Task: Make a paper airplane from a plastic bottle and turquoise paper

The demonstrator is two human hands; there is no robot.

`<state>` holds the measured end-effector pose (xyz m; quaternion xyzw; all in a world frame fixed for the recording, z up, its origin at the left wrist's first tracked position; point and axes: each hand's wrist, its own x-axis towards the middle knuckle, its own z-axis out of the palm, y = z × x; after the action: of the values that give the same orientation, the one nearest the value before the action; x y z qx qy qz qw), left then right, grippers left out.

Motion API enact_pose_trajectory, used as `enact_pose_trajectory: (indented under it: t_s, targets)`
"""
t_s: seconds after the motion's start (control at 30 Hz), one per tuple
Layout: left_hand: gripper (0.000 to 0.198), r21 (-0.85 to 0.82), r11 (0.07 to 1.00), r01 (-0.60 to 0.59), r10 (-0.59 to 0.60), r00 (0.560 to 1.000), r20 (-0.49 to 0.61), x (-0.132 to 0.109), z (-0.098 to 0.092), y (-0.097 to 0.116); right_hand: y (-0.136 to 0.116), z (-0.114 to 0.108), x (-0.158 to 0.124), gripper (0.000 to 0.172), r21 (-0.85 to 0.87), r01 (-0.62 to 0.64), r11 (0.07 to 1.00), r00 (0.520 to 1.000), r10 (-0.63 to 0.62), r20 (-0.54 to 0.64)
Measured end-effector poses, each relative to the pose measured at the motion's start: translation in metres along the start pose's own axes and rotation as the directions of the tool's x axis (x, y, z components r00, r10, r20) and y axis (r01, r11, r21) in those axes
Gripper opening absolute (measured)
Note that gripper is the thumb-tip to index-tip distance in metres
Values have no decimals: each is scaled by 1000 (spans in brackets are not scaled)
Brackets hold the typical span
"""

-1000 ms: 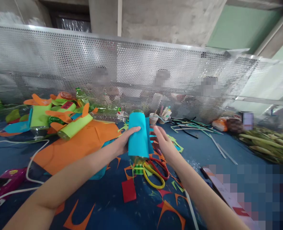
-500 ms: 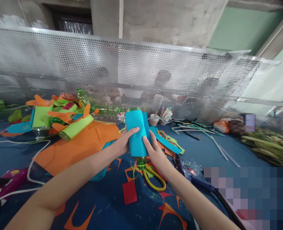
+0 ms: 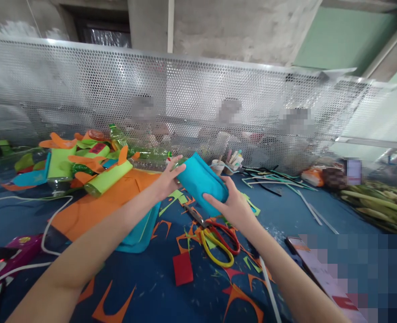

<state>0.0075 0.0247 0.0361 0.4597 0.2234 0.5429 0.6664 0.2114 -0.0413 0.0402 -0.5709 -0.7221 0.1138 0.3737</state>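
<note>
A green plastic bottle wrapped in blue paper (image 3: 201,179) is held tilted above the table, one end toward the upper left. My right hand (image 3: 233,204) grips its lower right end, thumb on the near side. At the upper left end, my left hand (image 3: 169,177) has its thumb and fingers around the bottle, the thumb at the paper's edge. Scissors with one yellow and one red handle (image 3: 218,244) lie below, blades pointing up and left. A red paper piece (image 3: 183,269) lies nearer me. The bottle's neck is hidden.
Orange sheet (image 3: 84,215) and blue sheets (image 3: 139,237) lie left, beside several paper-wrapped bottles (image 3: 109,178). White cables and a magenta device (image 3: 23,251) are far left. Cups (image 3: 217,166), strips and a phone (image 3: 306,255) are right. A perforated metal screen (image 3: 201,98) stands behind; people sit beyond it.
The bottle has swung from upright to tilted, its lower end moving right with my right hand. My left hand has shifted up and left toward the other end. The scissors show fully now.
</note>
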Motion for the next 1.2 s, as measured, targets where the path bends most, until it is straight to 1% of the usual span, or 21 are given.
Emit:
enact_pose_trajectory:
  t_s: [0.03,0.1,0.2,0.27,0.33,0.43,0.53,0.63,0.73,0.83,0.93,1.03,1.2]
  targets:
    - [58,91,996,-3,1,1000,20,1,-6,4,2,-3,1,65,-61,38,997,999,-38,1]
    - [66,281,959,33,-47,998,46,3,-17,10,5,-4,2,64,-121,98,988,995,-95,26]
    - [66,499,854,147,-206,976,66,1,-30,13,12,1,1,63,-140,133,981,985,-115,130]
    - [61,587,784,202,-291,955,61,-3,-35,11,16,7,1,63,-123,136,983,973,-109,201]
    - [55,619,751,231,-329,943,47,-9,-39,8,20,13,1,65,-78,130,988,962,-106,252]
    - [51,624,741,247,-303,953,-16,-23,-45,2,25,22,2,70,-10,71,997,957,-65,282]
    - [56,638,728,253,-261,962,-84,-40,-53,-1,31,29,4,66,39,3,999,954,-14,300]
    - [55,637,733,239,-242,967,-83,-57,-57,-4,33,32,5,63,65,-5,998,942,-17,336]
    - [49,577,792,198,-209,977,-48,-68,-56,-8,31,33,4,56,69,8,998,931,-33,364]
    - [42,499,850,171,-182,983,-26,-75,-52,-15,29,33,3,47,39,32,999,929,-44,368]
    - [39,436,883,176,-153,984,-87,-77,-50,-23,28,34,1,48,-32,37,999,933,-23,360]
    - [39,375,910,177,-127,980,-154,-80,-49,-31,27,33,0,48,-22,46,999,919,-33,393]
    - [41,303,933,195,-147,974,-174,-82,-50,-36,22,32,1,43,-2,13,1000,912,-11,409]
